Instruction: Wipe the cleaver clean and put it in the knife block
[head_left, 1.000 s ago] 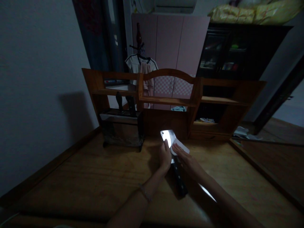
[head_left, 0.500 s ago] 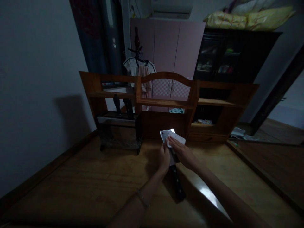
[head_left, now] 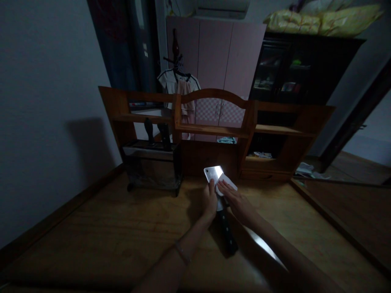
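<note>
A cleaver (head_left: 213,172) with a broad shiny blade and a black riveted handle is held above the wooden desk (head_left: 122,228), its handle toward me. My left hand (head_left: 210,202) is closed on the blade's left edge, thumb on the upper face. Under the fingers of my right hand (head_left: 236,200) is a white folded cloth or tissue (head_left: 227,184), pressed against the blade's face. The right fingers lie close together over it. What the left fingers do beneath the blade is hidden.
A knife block (head_left: 151,169) with two black-handled knives stands at the desk's left. Behind the hands rises a wooden shelf unit (head_left: 214,132). A wall (head_left: 55,122) bounds the left side, and a raised wooden edge (head_left: 332,221) runs along the right.
My right hand and the white cloth have slid down the blade toward the handle, baring more of the blade's far end. My left hand keeps its hold. The view has tilted slightly.
</note>
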`<state>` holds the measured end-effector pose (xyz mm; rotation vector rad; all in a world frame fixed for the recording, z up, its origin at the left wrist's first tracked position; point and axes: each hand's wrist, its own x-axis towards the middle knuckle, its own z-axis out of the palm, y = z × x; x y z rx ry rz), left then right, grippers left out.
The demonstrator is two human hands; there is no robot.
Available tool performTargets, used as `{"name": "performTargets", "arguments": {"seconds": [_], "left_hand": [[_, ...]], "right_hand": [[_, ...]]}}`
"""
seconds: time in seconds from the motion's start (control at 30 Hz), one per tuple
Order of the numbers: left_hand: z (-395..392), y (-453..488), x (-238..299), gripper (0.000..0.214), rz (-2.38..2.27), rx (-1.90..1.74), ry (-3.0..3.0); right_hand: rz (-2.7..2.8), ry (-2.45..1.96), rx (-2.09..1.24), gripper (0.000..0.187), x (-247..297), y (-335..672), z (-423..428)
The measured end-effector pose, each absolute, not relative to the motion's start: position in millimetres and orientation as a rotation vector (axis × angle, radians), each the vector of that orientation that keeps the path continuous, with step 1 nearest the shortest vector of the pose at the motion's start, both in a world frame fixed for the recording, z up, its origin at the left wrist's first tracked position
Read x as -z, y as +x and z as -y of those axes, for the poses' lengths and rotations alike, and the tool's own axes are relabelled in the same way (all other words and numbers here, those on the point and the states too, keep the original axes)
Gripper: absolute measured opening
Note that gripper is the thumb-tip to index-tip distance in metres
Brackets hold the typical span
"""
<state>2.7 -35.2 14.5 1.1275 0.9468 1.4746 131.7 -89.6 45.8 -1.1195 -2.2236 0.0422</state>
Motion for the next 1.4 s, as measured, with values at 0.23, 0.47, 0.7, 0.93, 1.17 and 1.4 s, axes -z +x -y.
{"name": "performTargets", "arguments": {"seconds": [0.23,0.47,0.7,0.93,1.17,1.4], "left_hand": [[35,6,-16,0.06,-1.043,-1.465,1.175],[35,5,-15,0.061,-0.967,-1.47,1.13],[35,1,-20,0.061,-0.952,-1.47,1.114],[35,3,-19,0.061,-0.957,-1.455,1.122],[42,3,-22,0.059,-0.968,-1.434,1.143],[43,8,-22,0.061,-0.935,-1.432,1.125]], "right_hand": [[1.814,-1.299,-0.477,0.044,-36,140,169],[0.999,-1.182,-1.227,0.033,-28,95,162],[0.928,-0.989,-1.425,0.03,-23,71,149],[0.825,-1.123,-1.3,0.039,-26,69,152],[0.917,-1.27,-1.099,0.047,-18,73,155],[1.042,-1.35,-0.919,0.046,-21,88,188]]}}
